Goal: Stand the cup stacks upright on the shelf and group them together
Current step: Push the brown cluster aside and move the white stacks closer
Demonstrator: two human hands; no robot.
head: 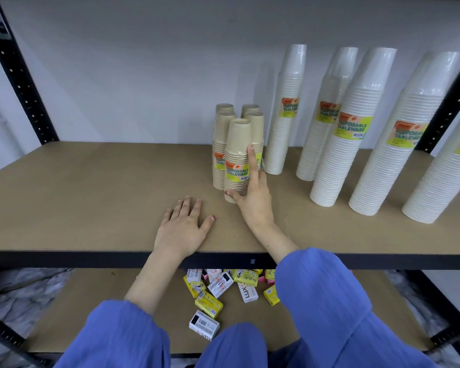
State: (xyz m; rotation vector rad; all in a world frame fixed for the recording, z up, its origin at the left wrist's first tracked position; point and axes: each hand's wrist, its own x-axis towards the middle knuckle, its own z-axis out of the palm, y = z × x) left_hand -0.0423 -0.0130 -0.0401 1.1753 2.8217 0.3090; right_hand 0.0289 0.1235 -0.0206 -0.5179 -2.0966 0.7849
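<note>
Several short brown cup stacks (235, 152) stand upright in a tight cluster at the middle of the brown shelf board (91, 187). My right hand (252, 197) rests against the front brown stack, index finger up its side and thumb at its base. To the right, several tall white cup stacks (340, 144) stand upright, each wrapped in plastic with a yellow-green label. My left hand (182, 227) lies flat on the shelf near the front edge, fingers spread, holding nothing.
Black metal uprights (21, 73) frame the shelf at left and right. On the lower shelf lie several small soap boxes (218, 288), yellow, white and pink. A white wall stands behind the shelf.
</note>
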